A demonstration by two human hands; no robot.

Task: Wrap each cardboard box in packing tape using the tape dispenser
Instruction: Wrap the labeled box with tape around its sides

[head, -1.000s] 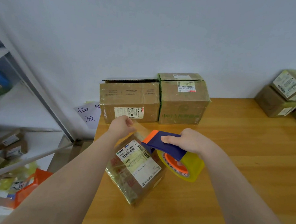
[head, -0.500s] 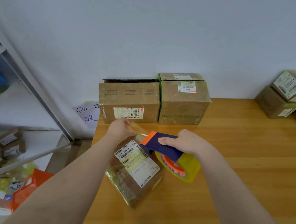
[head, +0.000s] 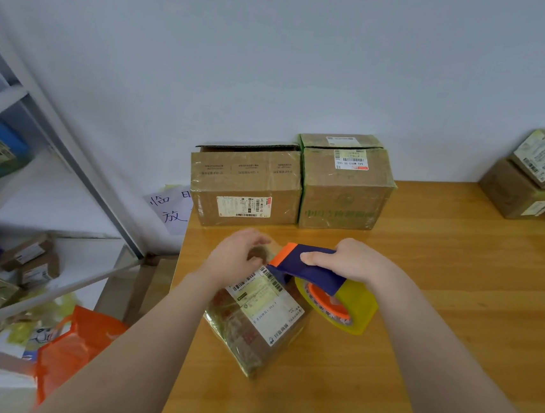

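Note:
A small cardboard box (head: 254, 324) with a white shipping label lies tilted on the wooden table (head: 456, 290), glossy with tape. My left hand (head: 236, 257) presses on the box's far end, fingers curled over the tape there. My right hand (head: 349, 262) grips the blue handle of the tape dispenser (head: 332, 292), whose orange tip sits at the box's far top edge. Its yellow tape roll with an orange hub hangs to the right of the box.
Two larger cardboard boxes (head: 246, 187) (head: 346, 183) stand against the wall behind. More small boxes (head: 533, 178) are stacked at the far right. A metal shelf (head: 70, 153) with parcels and an orange bag (head: 74, 350) lies left of the table edge.
My left hand has slid slightly down over the box's far end, onto the tape. The dispenser has edged a little toward that end. The box stays in place.

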